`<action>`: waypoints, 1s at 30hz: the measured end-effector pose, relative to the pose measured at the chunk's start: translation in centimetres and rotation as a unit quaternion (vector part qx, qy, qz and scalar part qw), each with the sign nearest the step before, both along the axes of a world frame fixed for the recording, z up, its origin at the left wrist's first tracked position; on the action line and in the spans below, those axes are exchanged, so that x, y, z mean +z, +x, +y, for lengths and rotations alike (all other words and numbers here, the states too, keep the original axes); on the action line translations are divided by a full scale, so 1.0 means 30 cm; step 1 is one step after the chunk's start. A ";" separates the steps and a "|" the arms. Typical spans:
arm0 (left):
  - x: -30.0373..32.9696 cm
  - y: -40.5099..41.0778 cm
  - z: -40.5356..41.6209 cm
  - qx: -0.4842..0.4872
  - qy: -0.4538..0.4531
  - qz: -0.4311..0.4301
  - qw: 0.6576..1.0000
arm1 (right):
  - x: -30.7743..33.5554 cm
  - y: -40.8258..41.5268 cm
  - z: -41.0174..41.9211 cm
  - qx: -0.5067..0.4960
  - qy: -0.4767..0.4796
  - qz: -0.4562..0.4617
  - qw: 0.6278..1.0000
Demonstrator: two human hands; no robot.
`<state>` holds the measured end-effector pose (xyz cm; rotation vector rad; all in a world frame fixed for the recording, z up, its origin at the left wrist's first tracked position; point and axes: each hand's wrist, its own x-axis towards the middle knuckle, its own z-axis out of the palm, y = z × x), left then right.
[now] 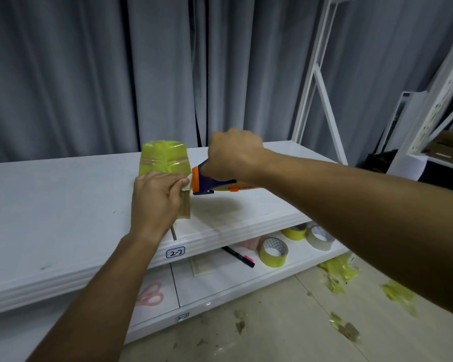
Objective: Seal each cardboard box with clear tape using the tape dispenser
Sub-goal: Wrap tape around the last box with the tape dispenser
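1. White shelf (63, 205): bears the work.
2. Cardboard box (165, 163), wrapped in yellowish tape: on the shelf, under and beyond the left hand (154, 197), whose fingers press its near end.
3. Tape dispenser (209, 182): clenched in the right hand (233, 152), just right of the box.

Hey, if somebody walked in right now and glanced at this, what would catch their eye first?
Probably the yellow-taped cardboard box on the white shelf top, with the left hand pressing on its near side. Right beside it, the right hand grips an orange and blue tape dispenser. Then the yellowish tape scraps littering the floor at lower right.
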<state>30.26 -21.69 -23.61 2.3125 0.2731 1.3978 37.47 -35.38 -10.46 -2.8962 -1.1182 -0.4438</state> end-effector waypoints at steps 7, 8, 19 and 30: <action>-0.009 0.025 -0.055 0.134 0.050 0.020 0.990 | -0.033 -0.008 0.029 0.001 0.024 -0.022 0.999; -0.007 0.029 -0.056 0.145 0.049 0.027 0.988 | -0.042 -0.005 0.031 0.001 0.034 -0.018 0.999; 0.018 0.003 0.003 0.114 0.059 0.023 0.991 | -0.054 0.064 -0.086 0.001 0.061 0.027 0.998; 0.002 0.013 -0.032 0.116 0.088 0.004 0.989 | -0.196 0.114 0.055 -0.031 -0.035 -0.046 0.998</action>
